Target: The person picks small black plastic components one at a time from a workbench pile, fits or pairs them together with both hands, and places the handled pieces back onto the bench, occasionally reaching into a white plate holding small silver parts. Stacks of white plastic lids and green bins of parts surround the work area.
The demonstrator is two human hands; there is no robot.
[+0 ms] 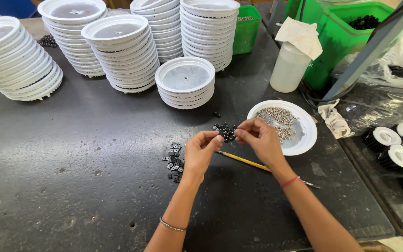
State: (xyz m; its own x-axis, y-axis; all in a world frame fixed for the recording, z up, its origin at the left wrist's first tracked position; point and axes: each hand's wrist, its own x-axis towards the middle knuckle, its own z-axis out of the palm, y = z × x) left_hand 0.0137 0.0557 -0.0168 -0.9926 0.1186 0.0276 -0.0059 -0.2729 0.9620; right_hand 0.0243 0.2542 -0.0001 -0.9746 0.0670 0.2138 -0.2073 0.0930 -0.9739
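My left hand (201, 151) and my right hand (260, 137) meet over the dark table (71, 177), fingertips pinched close together. Something very small seems held between them; I cannot tell what. Just beyond the fingertips lies a little heap of black beads (225, 130). A cluster of small black flat parts (173, 161) sits left of my left wrist. Under my right hand lies a thin yellow brush (248, 162). A white dish (304, 140) with several small silvery metal pieces (278, 119) is right of my right hand.
Tall stacks of white round lids (122, 51) line the table's far side, with a short stack (185, 81) nearest. A white plastic bottle (289, 67), green bins (346, 37), a rag (334, 121) and black-and-white round parts (399, 156) stand at right.
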